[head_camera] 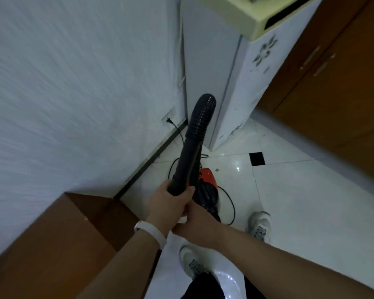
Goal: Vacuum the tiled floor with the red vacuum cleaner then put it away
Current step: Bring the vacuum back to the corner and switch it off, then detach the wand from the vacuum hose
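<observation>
Two hands meet at the black hose (195, 134). The left hand (171, 205) curls round its lower end, and the right hand (198, 223) sits just beneath, its grip hidden. Under them, the red vacuum cleaner (207, 180) stands on the tiled floor (289, 190).

A home: glossy white floor tiles (300, 201), a flower-patterned white cabinet (253, 83), brown wooden doors (333, 83) and a wall socket (168, 118).

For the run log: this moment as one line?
left hand grips black hose | right hand beside it, grip hidden | red vacuum cleaner on tiled floor | plug in wall socket
</observation>
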`<state>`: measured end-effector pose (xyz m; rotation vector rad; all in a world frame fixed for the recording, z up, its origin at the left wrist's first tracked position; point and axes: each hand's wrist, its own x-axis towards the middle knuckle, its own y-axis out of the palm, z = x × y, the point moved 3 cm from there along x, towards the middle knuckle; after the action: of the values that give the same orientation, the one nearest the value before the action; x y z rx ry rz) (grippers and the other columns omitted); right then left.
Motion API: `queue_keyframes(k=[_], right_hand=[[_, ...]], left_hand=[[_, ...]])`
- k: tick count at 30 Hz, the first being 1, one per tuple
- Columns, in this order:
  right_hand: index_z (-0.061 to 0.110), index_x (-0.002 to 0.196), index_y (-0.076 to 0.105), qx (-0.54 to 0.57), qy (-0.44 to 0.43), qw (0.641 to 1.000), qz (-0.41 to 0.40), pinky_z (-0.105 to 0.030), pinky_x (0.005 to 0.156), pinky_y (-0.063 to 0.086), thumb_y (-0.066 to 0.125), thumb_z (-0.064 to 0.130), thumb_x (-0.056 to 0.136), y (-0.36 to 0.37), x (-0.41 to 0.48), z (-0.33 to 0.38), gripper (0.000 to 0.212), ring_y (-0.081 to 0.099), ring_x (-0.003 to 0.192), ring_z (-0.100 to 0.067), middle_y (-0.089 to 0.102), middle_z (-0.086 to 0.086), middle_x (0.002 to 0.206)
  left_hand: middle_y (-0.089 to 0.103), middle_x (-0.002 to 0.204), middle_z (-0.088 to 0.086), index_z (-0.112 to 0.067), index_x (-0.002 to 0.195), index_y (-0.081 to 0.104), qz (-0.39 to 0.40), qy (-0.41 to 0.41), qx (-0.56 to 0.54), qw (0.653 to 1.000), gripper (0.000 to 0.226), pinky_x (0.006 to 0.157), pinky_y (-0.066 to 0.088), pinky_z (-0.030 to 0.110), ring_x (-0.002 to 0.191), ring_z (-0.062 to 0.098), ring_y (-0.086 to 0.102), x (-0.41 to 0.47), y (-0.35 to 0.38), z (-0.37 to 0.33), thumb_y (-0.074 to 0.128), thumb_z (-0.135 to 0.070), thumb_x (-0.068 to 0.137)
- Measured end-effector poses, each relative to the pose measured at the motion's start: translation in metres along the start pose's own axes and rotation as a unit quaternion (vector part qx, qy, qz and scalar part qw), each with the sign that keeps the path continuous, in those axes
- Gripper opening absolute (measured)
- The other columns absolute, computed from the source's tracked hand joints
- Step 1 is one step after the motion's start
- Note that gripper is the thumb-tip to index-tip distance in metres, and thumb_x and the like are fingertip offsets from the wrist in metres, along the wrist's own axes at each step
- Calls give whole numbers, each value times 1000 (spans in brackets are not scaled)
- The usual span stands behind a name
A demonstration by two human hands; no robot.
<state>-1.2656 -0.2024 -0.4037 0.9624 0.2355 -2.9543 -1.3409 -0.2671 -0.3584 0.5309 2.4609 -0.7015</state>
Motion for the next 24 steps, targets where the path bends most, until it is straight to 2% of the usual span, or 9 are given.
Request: queue_keyframes(k=[4,7,9,11,13,16,19,21,24], right_hand=[[16,137,44,91,-8,993,-78,-20,89,50,69,11,85,-18,-36,21,58,57,100,1,60,6,118],[9,129,47,189,13,974,-122,-47,90,56,71,20,75,-30,-52,18,60,67,99,-23,64,-17,114],[16,127,48,213,5,967,-138,-55,96,51,70,21,75,-43,-62,15,57,64,105,-30,63,-17,114],[32,121,49,211,-29,962,-171,-53,100,47,60,3,88,-63,-74,16,45,62,103,-28,62,-12,108],[46,113,45,186,-46,962,-194,-53,95,50,57,-1,90,-84,-78,15,54,61,104,-32,60,-16,108],[29,126,47,136,-55,960,-240,-45,95,52,63,12,90,-116,-92,12,42,61,111,-29,61,-14,122],[14,133,43,106,-78,948,-290,-31,91,51,61,18,93,-152,-102,10,44,60,113,-24,61,-11,125],[13,128,39,158,-89,941,-285,-43,89,55,59,15,95,-173,-106,13,39,63,106,-30,61,-18,118],[16,129,36,118,-79,951,-276,-53,77,57,65,29,83,-200,-110,1,56,68,88,-24,66,-10,99]], left_hand=[[70,79,2,-27,93,65,23,19,4,1000,23,65,56,35,73,19,67,-23,15,-31,75,-36,75],[71,84,2,-28,94,68,61,35,-10,997,21,79,56,45,82,21,68,-31,36,-50,73,-38,77],[72,83,2,-28,90,69,81,46,-5,996,18,83,55,48,82,22,68,-35,52,-63,73,-38,76],[72,82,2,-26,87,70,96,51,9,994,20,83,55,48,82,21,68,-39,70,-74,74,-41,75],[71,81,5,-22,84,70,111,70,29,991,22,81,56,48,80,22,68,-43,90,-89,74,-42,76],[70,80,3,-21,85,68,128,119,44,984,21,77,56,43,78,20,67,-46,116,-118,72,-41,79],[70,86,-5,-28,94,68,143,168,58,974,24,75,53,32,84,13,66,-50,141,-150,72,-46,78],[70,88,-9,-30,94,66,141,195,66,968,24,75,51,29,85,9,65,-55,157,-169,72,-46,78],[68,89,-8,-25,95,65,129,198,54,970,22,71,48,24,85,7,63,-68,176,-181,71,-41,80]])
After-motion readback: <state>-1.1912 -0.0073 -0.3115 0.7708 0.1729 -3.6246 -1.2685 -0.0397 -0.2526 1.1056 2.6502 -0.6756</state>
